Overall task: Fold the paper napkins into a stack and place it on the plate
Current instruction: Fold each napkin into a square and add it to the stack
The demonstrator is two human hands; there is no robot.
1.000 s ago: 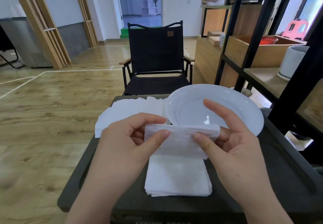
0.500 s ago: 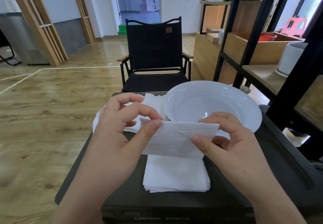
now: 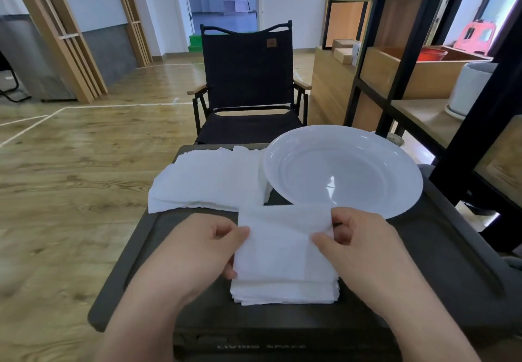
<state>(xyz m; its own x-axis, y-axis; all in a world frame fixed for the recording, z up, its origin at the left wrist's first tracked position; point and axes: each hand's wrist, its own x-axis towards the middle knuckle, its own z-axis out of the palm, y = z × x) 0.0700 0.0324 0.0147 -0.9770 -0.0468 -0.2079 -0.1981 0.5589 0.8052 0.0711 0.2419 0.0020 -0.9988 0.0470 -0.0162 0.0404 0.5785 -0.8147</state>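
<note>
Mid-task, folding not finished. Left hand [image 3: 197,251] pinches the left edge of a folded napkin [image 3: 279,243], thumb on top and fingers curled under; right hand [image 3: 358,245] pinches its upper right corner the same way, thumb over and fingers tucked beneath. The napkin sits just above or on the stack of folded napkins [image 3: 285,291] at lower centre of the frame; can't tell if it is fully laid down yet. The stack has several layers, edges roughly aligned, resting on the dark table [image 3: 440,271]. A pile of unfolded napkins [image 3: 209,180] lies left of centre, its right edge touching or slipping under the plate's rim, so more folds are probably left. The plate [image 3: 395,206] at right of centre holds nothing, so the transfer step is not yet done. Left to do, by my read: release this one, fold the rest, square the stack, move it onto the plate.
</note>
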